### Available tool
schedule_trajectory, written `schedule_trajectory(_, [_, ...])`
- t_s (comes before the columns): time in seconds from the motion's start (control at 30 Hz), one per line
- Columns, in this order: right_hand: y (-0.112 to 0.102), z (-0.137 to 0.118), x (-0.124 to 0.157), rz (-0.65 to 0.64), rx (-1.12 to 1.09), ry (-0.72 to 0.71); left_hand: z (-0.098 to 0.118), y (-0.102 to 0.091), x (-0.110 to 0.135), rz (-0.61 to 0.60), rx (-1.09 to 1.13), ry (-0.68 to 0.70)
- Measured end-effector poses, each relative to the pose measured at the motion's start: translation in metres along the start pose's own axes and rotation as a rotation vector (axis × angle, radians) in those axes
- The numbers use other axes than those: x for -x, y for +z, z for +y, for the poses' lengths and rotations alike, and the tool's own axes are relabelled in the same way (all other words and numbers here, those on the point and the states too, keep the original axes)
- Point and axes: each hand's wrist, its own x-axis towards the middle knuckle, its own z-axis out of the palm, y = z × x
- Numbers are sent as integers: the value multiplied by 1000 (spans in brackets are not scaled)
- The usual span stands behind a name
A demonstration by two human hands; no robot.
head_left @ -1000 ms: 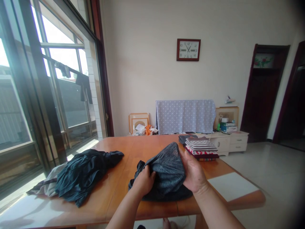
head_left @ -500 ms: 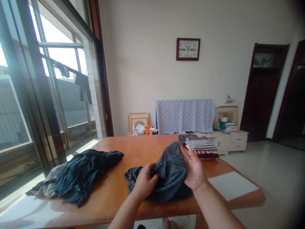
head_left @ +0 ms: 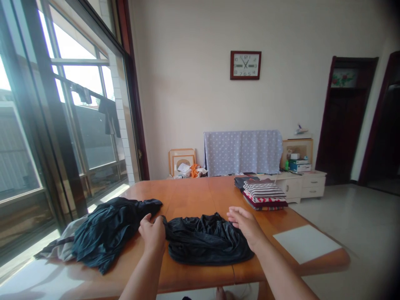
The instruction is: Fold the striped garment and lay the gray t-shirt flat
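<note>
A crumpled black garment [head_left: 206, 242] with a slight sheen lies on the orange wooden table [head_left: 187, 196] in front of me. My left hand [head_left: 152, 234] is at its left end, fingers pinching a gathered edge of the cloth. My right hand [head_left: 245, 226] is just above its right side, fingers apart and holding nothing. To the left of my left hand lies a bunched dark teal garment [head_left: 109, 229], with a grey cloth [head_left: 64, 243] under its left end. A stack of folded clothes [head_left: 264, 195], striped on top, stands beyond my right hand.
A white sheet [head_left: 306, 243] lies on the table's right end. Beyond the table stand a low white drawer cabinet [head_left: 308, 186] and a polka-dot cloth [head_left: 243, 153] against the wall. A tall window [head_left: 78, 104] runs along the left side.
The grey mottled fabric bunched between my hands is gone from view, and black cloth now lies flatter on the table. My hands have moved apart, the left one leftward.
</note>
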Motion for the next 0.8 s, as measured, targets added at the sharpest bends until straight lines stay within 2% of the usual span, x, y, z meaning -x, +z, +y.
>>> schedule_trajectory(0.07, [1,14,-2,56,177,-117,-4,7,12,-18,-141,93])
schedule_trajectory(0.1, [1,21,-2,64,291,-171,-6,13,21,-93,-154,148])
schedule_trajectory(0.2, [-1,36,0,34,658,-252,-7,35,53,-474,-52,320])
schedule_trajectory(0.27, [-4,41,1,12,727,-230,-5,45,75,-714,-75,404])
schedule_trajectory(0.3, [-6,41,-1,10,659,-205,-4,47,84,-798,-121,432])
schedule_trajectory(0.37, [-9,37,-5,18,347,-148,0,46,98,-890,-272,473])
schedule_trajectory(0.47, [-14,22,-12,20,-246,-53,6,39,108,-899,-488,514])
schedule_trajectory(0.53, [-15,11,-15,10,-505,9,11,36,108,-900,-566,518])
schedule_trajectory(0.6, [-15,4,-15,-1,-624,51,18,36,107,-913,-617,495])
schedule_trajectory(0.7, [-9,1,-9,-27,-655,83,26,40,109,-970,-589,412])
schedule_trajectory(0.8, [1,-1,-1,-98,-678,122,32,45,115,-1096,-287,213])
